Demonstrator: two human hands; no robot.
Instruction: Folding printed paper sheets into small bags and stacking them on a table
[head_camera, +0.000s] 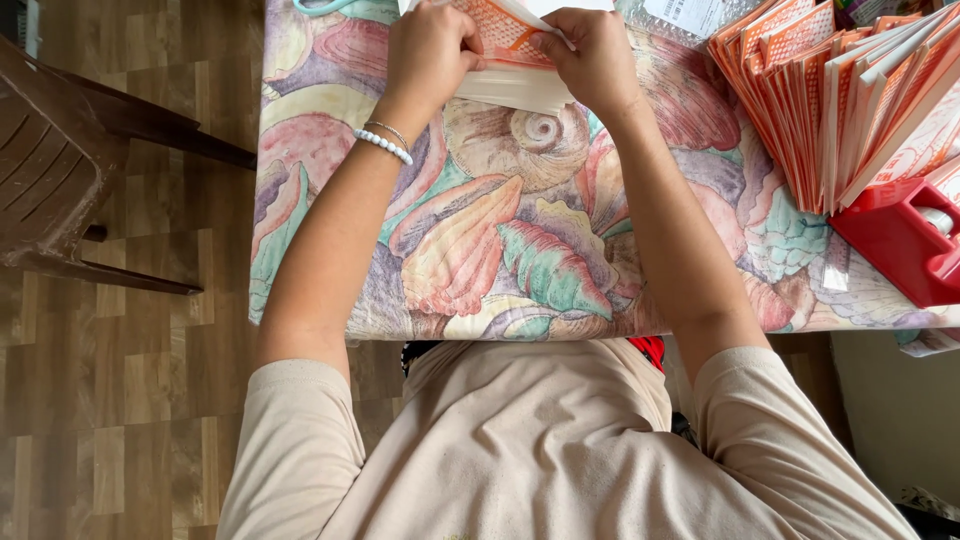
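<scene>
The left hand (428, 52) and the right hand (592, 55) meet at the far edge of the desk (480, 250), both curled over an orange-and-white printed paper sheet (503, 35). Each hand has its fingers closed and pinching the sheet, thumbs turned inward toward one another, so the paper is caught between the two grips with only a narrow strip showing between them. Whether the sheet is being folded or merely pulled taut cannot be told, since the knuckles hide most of it.

The sheet lies directly under and between the hands, its long axis running roughly side to side across the view. Neither hand is nearer than the other; they hold it at about equal reach. Just beneath the sheet, on the side toward the person, sits a white paper stack (515, 88), touching the sheet and the heels of both hands.

On the left wrist are a white bead bracelet (382, 146) and a thin bangle just beside it. The desk is covered with a cloth printed with large seashells in pink, green and cream.

To the right of the sheet, well apart from it, a fanned pile of orange folded papers (840, 100) leans across the corner, and a red plastic holder (900, 240) rests against that pile's near side. Left of the desk, on the wood-patterned floor, stands a brown plastic chair (50, 160).
</scene>
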